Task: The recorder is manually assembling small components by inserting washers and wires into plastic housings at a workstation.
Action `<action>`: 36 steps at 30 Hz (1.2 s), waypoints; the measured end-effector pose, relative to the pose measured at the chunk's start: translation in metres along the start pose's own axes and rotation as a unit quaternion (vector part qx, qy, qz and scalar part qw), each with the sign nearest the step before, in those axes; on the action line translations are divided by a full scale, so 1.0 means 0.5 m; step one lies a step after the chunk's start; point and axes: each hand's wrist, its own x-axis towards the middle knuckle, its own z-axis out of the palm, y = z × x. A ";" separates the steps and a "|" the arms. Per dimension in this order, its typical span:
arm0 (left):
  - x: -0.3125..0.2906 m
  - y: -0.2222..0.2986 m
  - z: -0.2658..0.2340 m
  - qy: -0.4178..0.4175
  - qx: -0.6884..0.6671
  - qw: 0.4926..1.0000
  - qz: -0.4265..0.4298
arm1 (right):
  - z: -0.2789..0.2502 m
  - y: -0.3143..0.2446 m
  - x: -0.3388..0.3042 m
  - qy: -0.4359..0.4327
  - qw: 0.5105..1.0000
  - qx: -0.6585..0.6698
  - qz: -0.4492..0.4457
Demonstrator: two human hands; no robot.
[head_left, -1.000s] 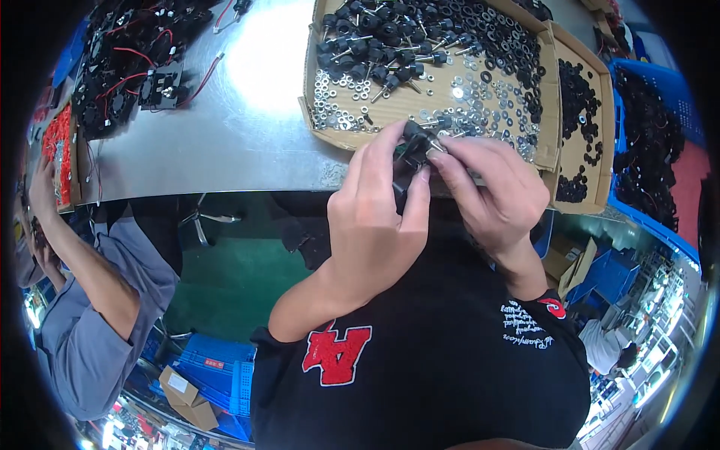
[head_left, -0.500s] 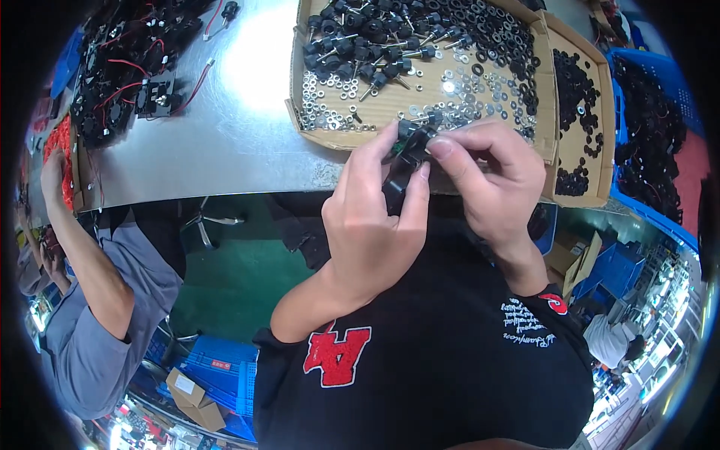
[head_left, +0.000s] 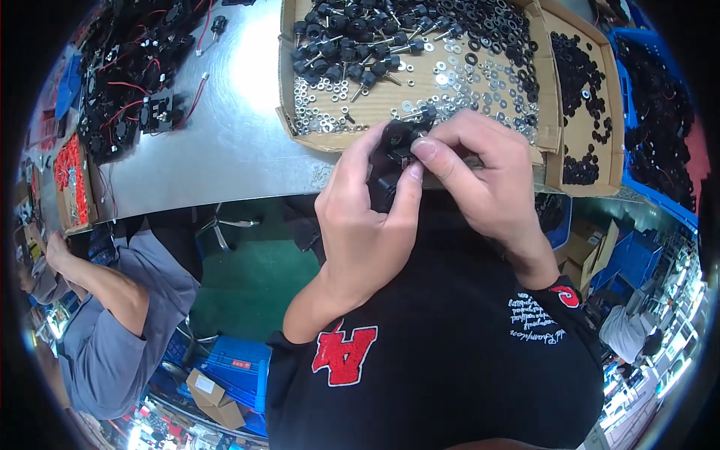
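Over the near edge of a cardboard tray (head_left: 322, 142), my left hand (head_left: 364, 199) is closed around a small black plastic part (head_left: 401, 150) whose kind I cannot make out. My right hand (head_left: 491, 169) pinches at its right side with thumb and index finger; a small metallic bit shows by the thumb, too small to name. The fingers hide much of the part. Just beyond lie black knobs with metal threaded shafts (head_left: 367, 52), small hex nuts (head_left: 319, 97), flat metal washers (head_left: 480, 94) and black rings (head_left: 517, 45), all loose in the tray.
A second cardboard tray (head_left: 555, 176) of black rings adjoins on the right, then a blue crate (head_left: 630, 112) of black parts. Black assemblies with red wires (head_left: 154, 112) cover the metal table's left. A co-worker (head_left: 127, 300) sits left beside a box of red pieces (head_left: 71, 180).
The black part has turned a little between my hands, which stay together. At left, the co-worker's hand has drawn back from the box of red pieces. The whole view has shifted slightly.
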 end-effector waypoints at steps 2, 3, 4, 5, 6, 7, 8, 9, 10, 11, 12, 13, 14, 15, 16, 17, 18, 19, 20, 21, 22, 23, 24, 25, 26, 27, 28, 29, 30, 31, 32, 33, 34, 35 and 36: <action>-0.002 0.003 -0.001 -0.009 0.006 1.000 -0.014 | -0.008 -0.005 0.004 -0.013 1.000 0.000 0.003; -0.001 0.001 -0.003 -0.011 -0.003 1.000 -0.023 | -0.011 -0.006 0.005 -0.029 1.000 -0.001 0.003; 0.001 0.000 -0.003 -0.013 -0.011 0.999 -0.032 | -0.011 -0.005 0.004 -0.025 1.000 -0.001 0.004; 0.001 -0.002 -0.002 -0.016 -0.010 0.999 -0.030 | -0.009 -0.005 0.002 -0.010 0.998 -0.052 -0.037; 0.001 -0.004 -0.001 -0.007 0.007 1.000 -0.010 | -0.005 -0.005 0.000 0.003 0.992 -0.102 -0.078; 0.001 -0.005 -0.001 0.002 0.025 1.000 0.010 | -0.005 -0.009 -0.001 0.006 0.992 -0.100 -0.078; 0.001 -0.003 0.000 0.001 0.027 1.000 0.011 | -0.005 -0.014 -0.001 -0.001 0.987 -0.137 -0.081; -0.001 -0.001 0.004 0.021 0.054 0.997 0.041 | -0.005 -0.018 -0.003 -0.007 0.981 -0.174 -0.083; -0.002 0.001 0.005 0.041 0.081 0.993 0.070 | -0.003 -0.012 -0.002 -0.005 0.981 -0.173 -0.082; -0.002 0.001 0.004 0.038 0.082 0.993 0.071 | 0.001 -0.002 0.002 0.008 0.984 -0.147 -0.098; 0.000 0.001 0.003 0.040 0.096 0.990 0.093 | 0.004 0.004 0.003 0.019 0.986 -0.120 -0.114; 0.001 0.000 0.002 0.041 0.110 0.986 0.115 | 0.001 0.002 0.003 0.020 0.986 -0.119 -0.114; 0.000 -0.001 0.003 0.040 0.111 0.986 0.116 | -0.004 -0.002 0.002 -0.012 0.997 -0.062 -0.036; -0.001 -0.003 0.004 0.041 0.105 0.987 0.113 | -0.007 -0.005 0.002 -0.044 0.998 -0.005 0.042; -0.002 -0.004 0.005 0.041 0.098 0.988 0.111 | -0.006 -0.006 0.001 -0.043 0.998 -0.004 0.041; -0.003 -0.005 0.005 0.041 0.099 0.988 0.112 | -0.004 -0.007 0.000 -0.051 0.997 0.008 0.064; -0.005 -0.005 0.005 0.038 0.084 0.990 0.105 | -0.004 -0.009 -0.001 -0.058 0.994 0.019 0.088; -0.005 -0.004 0.005 0.036 0.069 0.992 0.097 | -0.002 -0.007 -0.001 -0.057 0.994 0.020 0.088; -0.006 -0.001 0.004 0.035 0.070 0.992 0.097 | 0.001 -0.003 -0.001 -0.035 0.998 -0.035 0.029; -0.004 0.002 0.005 0.034 0.066 0.993 0.091 | 0.004 0.002 -0.002 -0.011 0.995 -0.092 -0.029; -0.003 0.004 0.006 0.033 0.062 0.994 0.086 | 0.009 0.002 -0.005 -0.010 0.995 -0.092 -0.029; -0.003 0.002 0.008 0.032 0.062 0.994 0.086 | 0.015 0.000 -0.010 0.040 0.995 -0.085 -0.024; -0.003 -0.001 0.010 0.036 0.046 0.995 0.081 | 0.022 0.000 -0.013 0.090 0.993 -0.078 -0.020; -0.003 -0.004 0.011 0.039 0.031 0.996 0.075 | 0.028 0.004 -0.013 0.090 0.993 -0.077 -0.020; -0.002 -0.004 0.012 0.039 0.031 0.996 0.075 | 0.034 0.010 -0.012 0.122 0.990 -0.048 -0.048; 0.000 -0.004 0.013 0.038 0.029 0.996 0.076 | 0.036 0.012 -0.012 0.156 0.985 -0.020 -0.075; 0.001 -0.004 0.013 0.037 0.027 0.996 0.078 | 0.034 0.013 -0.014 0.158 0.984 -0.021 -0.073; 0.002 -0.005 0.014 0.034 0.026 0.996 0.079 | 0.030 0.014 -0.015 0.127 0.990 -0.002 -0.052; 0.001 -0.005 0.014 0.036 0.026 0.997 0.064 | 0.026 0.013 -0.016 0.095 0.995 0.017 -0.032; 0.001 -0.004 0.013 0.037 0.026 0.998 0.050 | 0.019 0.013 -0.015 0.097 0.995 0.018 -0.031; 0.000 -0.004 0.012 0.036 0.027 0.998 0.051 | 0.009 0.013 -0.011 0.077 0.984 -0.107 -0.122; -0.002 -0.005 0.013 0.034 0.029 0.998 0.044 | 0.003 0.015 -0.010 0.055 0.949 -0.230 -0.209; -0.002 -0.006 0.014 0.033 0.032 0.998 0.036 | 0.005 0.016 -0.011 0.057 0.949 -0.229 -0.209; -0.002 -0.009 0.016 0.032 0.032 0.998 0.038 | 0.009 0.016 -0.013 0.071 0.968 -0.188 -0.148; -0.001 -0.014 0.018 0.037 0.036 0.998 0.048 | 0.013 0.016 -0.014 0.083 0.982 -0.146 -0.084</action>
